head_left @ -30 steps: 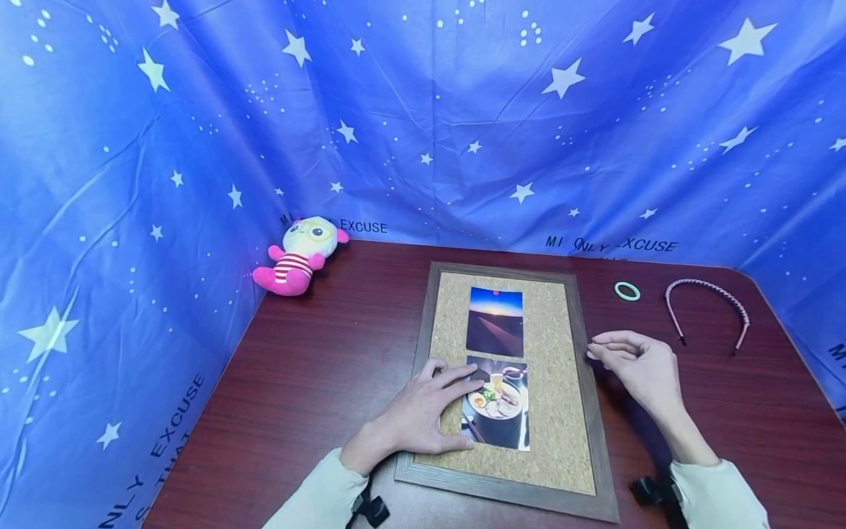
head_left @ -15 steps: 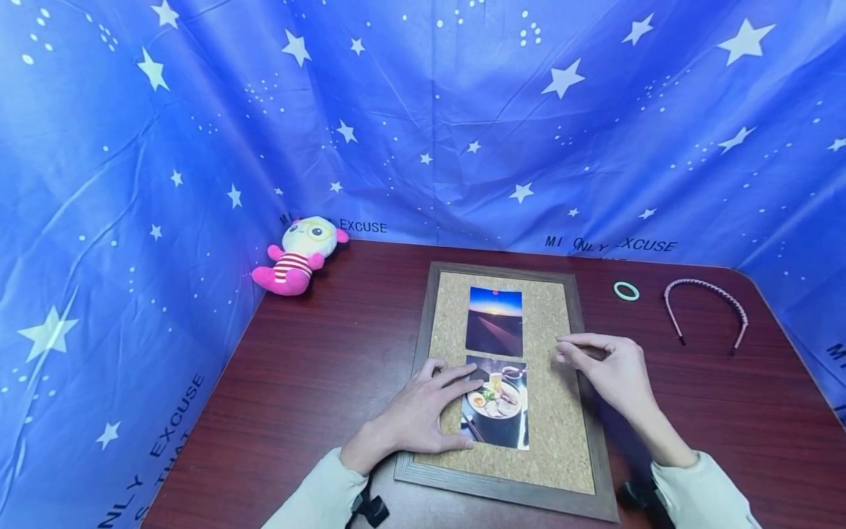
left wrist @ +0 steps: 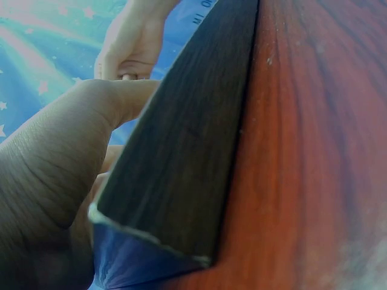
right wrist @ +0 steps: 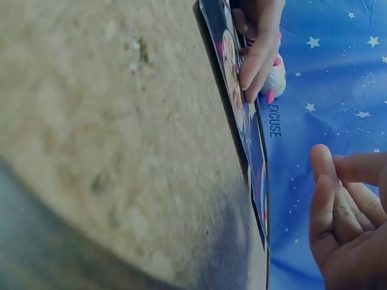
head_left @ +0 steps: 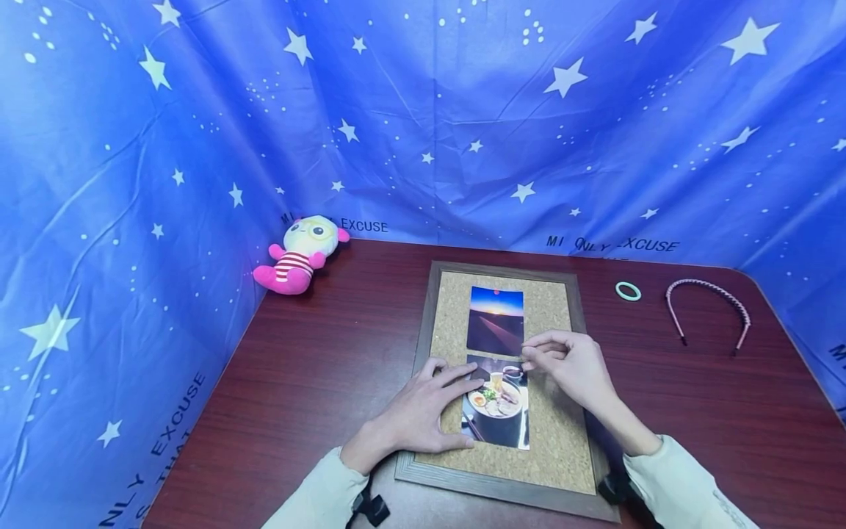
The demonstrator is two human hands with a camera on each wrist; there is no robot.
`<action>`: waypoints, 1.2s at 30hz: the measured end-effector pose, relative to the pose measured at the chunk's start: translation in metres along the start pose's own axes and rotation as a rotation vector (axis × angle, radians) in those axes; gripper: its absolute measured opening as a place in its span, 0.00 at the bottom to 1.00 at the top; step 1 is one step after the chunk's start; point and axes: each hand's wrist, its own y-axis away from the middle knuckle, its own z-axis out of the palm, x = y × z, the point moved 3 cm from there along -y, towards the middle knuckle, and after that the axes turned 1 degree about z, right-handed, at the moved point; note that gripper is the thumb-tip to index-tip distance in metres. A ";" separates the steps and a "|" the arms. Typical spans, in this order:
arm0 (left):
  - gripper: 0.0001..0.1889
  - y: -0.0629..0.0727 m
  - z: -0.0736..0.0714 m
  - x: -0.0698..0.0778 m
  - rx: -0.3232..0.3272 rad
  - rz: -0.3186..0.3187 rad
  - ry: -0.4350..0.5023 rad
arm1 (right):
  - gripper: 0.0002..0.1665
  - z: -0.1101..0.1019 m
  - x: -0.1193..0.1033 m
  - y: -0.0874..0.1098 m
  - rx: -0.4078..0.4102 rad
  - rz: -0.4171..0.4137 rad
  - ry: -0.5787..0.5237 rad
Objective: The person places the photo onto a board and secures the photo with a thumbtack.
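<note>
A framed corkboard [head_left: 562,448] lies on the table and carries two photos. At its upper part is a sunset photo [head_left: 496,323] with a small red pin [head_left: 496,292] at the top edge. Below it lies a photo of a noodle bowl [head_left: 499,433]. My left hand [head_left: 423,411], fingers spread, rests on that photo's left side and holds it down. My right hand [head_left: 575,371] hovers at its upper right corner, thumb and forefinger pinched together. In the right wrist view the right hand [right wrist: 351,223] hides whatever tiny thing sits between the fingertips.
A pink and white plush toy [head_left: 297,257] sits at the table's far left corner. To the right of the board lie a mint-green ring [head_left: 628,292] and a pink headband [head_left: 717,286]. A blue star-patterned curtain [head_left: 429,132] stands behind the table [head_left: 317,382].
My right hand has moved left, from beside the board's right edge to over the noodle photo's upper right corner, still pinched. The left hand and both photos have stayed put.
</note>
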 end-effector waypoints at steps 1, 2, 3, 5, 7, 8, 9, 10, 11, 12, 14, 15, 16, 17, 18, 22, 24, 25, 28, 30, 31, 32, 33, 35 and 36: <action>0.49 0.000 0.000 0.000 0.001 -0.001 -0.001 | 0.05 0.002 0.000 -0.002 -0.015 0.017 -0.019; 0.49 0.000 0.000 0.000 0.002 -0.001 -0.002 | 0.06 0.004 0.001 -0.003 -0.030 0.030 -0.033; 0.49 0.000 0.000 0.000 0.003 0.000 -0.005 | 0.06 0.006 0.001 -0.005 -0.043 0.037 -0.035; 0.49 0.000 0.000 0.000 0.007 0.002 -0.009 | 0.06 0.010 0.002 -0.008 -0.066 0.050 -0.044; 0.49 0.000 -0.001 -0.001 0.010 0.005 -0.012 | 0.06 0.015 0.003 -0.011 -0.086 0.060 -0.045; 0.49 0.000 -0.001 -0.001 0.012 0.007 -0.012 | 0.05 0.017 0.003 -0.012 -0.096 0.069 -0.044; 0.49 0.000 -0.001 -0.001 0.014 0.009 -0.013 | 0.05 0.019 0.003 -0.013 -0.106 0.072 -0.044; 0.49 0.000 -0.001 -0.001 0.014 0.010 -0.012 | 0.05 0.022 0.003 -0.014 -0.115 0.071 -0.050; 0.49 -0.001 -0.001 -0.001 0.015 0.012 -0.010 | 0.04 0.024 0.003 -0.015 -0.124 0.066 -0.049; 0.49 -0.001 -0.001 0.000 0.017 0.013 -0.008 | 0.04 0.026 0.003 -0.016 -0.129 0.056 -0.045; 0.49 -0.001 -0.001 0.000 0.019 0.013 -0.005 | 0.03 0.029 0.003 -0.018 -0.134 0.031 -0.029; 0.49 -0.001 -0.001 0.000 0.019 0.014 -0.003 | 0.03 0.030 0.003 -0.019 -0.132 0.010 -0.013; 0.49 -0.001 -0.001 0.000 0.018 0.014 -0.001 | 0.03 0.031 0.003 -0.020 -0.126 -0.004 0.009; 0.49 -0.001 -0.001 0.000 0.018 0.015 0.000 | 0.04 0.032 0.003 -0.021 -0.121 -0.018 0.034; 0.49 -0.001 0.000 0.000 0.017 0.015 0.002 | 0.04 0.032 0.003 -0.022 -0.114 -0.028 0.058; 0.49 -0.001 0.000 0.000 0.015 0.016 0.007 | 0.05 0.036 0.005 -0.024 -0.112 -0.056 0.118; 0.48 -0.001 0.000 0.000 0.015 0.015 0.006 | 0.05 0.037 0.005 -0.023 -0.118 -0.058 0.127; 0.48 -0.001 0.000 0.000 0.015 0.013 0.007 | 0.06 0.038 0.006 -0.023 -0.121 -0.057 0.135; 0.49 -0.001 0.000 0.001 0.014 0.009 0.001 | 0.06 0.040 0.007 -0.023 -0.132 -0.063 0.160; 0.49 -0.001 0.000 0.001 0.015 0.007 -0.002 | 0.07 0.040 0.008 -0.023 -0.129 -0.065 0.184; 0.49 -0.001 0.000 0.001 0.015 0.007 -0.002 | 0.07 0.040 0.008 -0.023 -0.127 -0.069 0.197; 0.49 -0.001 0.000 0.001 0.017 0.009 -0.003 | 0.07 0.040 0.008 -0.023 -0.125 -0.075 0.208; 0.49 -0.001 0.000 0.001 0.018 0.010 -0.003 | 0.07 0.040 0.008 -0.023 -0.121 -0.074 0.217; 0.49 -0.001 0.000 0.001 0.018 0.011 -0.001 | 0.06 0.041 0.008 -0.023 -0.119 -0.075 0.231; 0.49 -0.001 0.000 0.001 0.017 0.010 -0.001 | 0.06 0.041 0.008 -0.023 -0.119 -0.077 0.238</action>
